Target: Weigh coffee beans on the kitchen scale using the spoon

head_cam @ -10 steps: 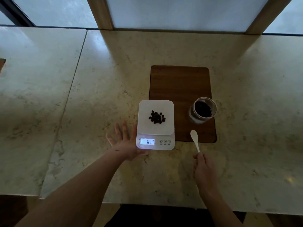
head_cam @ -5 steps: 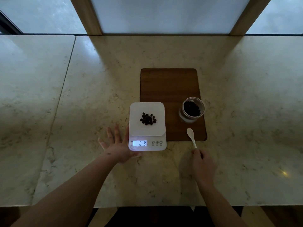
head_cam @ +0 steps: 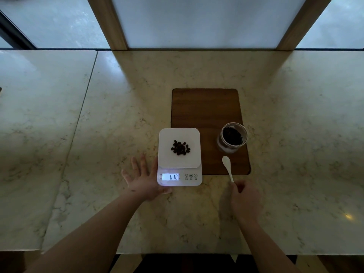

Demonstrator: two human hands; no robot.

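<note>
White spoon gripped by right hand; left hand flat, splayed, touching scale; jar beyond.

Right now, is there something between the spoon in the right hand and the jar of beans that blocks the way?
Nothing visible does. The spoon, held by the right hand, points toward the open jar, and only bare wooden board lies between them.

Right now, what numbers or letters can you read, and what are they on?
"018": lit display on the front of the kitchen scale; any decimal point is too faint to tell.
"M" and "T": two of the round buttons beside the display; the third symbol is unclear.
Tiny labels under the buttons: too small to read.
</note>
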